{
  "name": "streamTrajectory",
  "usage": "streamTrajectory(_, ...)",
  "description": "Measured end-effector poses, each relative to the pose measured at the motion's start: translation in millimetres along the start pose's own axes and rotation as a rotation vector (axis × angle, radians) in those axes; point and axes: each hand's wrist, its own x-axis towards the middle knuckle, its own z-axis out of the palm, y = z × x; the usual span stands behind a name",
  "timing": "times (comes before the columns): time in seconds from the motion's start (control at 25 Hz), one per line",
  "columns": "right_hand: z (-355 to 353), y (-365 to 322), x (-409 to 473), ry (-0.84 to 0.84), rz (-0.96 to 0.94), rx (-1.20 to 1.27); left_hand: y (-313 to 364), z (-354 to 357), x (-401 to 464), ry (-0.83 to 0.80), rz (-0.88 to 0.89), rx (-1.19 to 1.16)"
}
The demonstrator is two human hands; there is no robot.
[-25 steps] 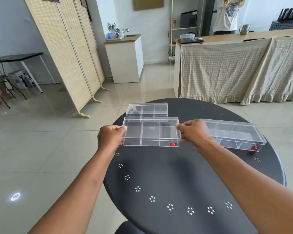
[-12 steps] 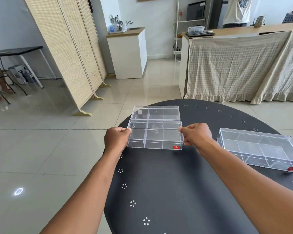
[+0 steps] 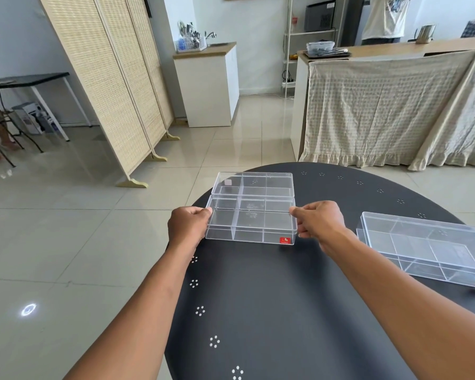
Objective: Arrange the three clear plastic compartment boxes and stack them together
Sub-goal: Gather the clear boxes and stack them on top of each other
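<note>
My left grip (image 3: 189, 224) and right grip (image 3: 320, 222) clamp the short ends of the near box (image 3: 251, 223). The far box (image 3: 254, 183) lies just beyond them; the third box (image 3: 428, 245) rests on the desk (image 3: 285, 311), right of my right grip.

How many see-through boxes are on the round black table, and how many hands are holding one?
Clear boxes: 3: held box, far box, right box
Hands: 2: left hand, right hand, both on the held box
Black table: 1
Total: 6
</note>
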Motion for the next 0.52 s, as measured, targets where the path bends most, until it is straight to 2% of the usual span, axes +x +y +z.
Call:
streamTrajectory(0.24, -4, -3, -7, -0.006, -0.021, -0.038, 3, -1, -5, 0.013, 0.056, 0.102)
streamTrajectory(0.32, -15, -7, -15, 0.012, -0.062, -0.074, 8, -2, -17, 0.115, 0.17, 0.191)
streamTrajectory(0.4, -34, -13, -27, 0.033, -0.127, -0.094, 17, -2, -36, 0.21, 0.358, 0.257)
streamTrajectory(0.52, -75, -21, -48, 0.097, -0.208, -0.088, 34, 10, -67, 0.136, 0.574, 0.28)
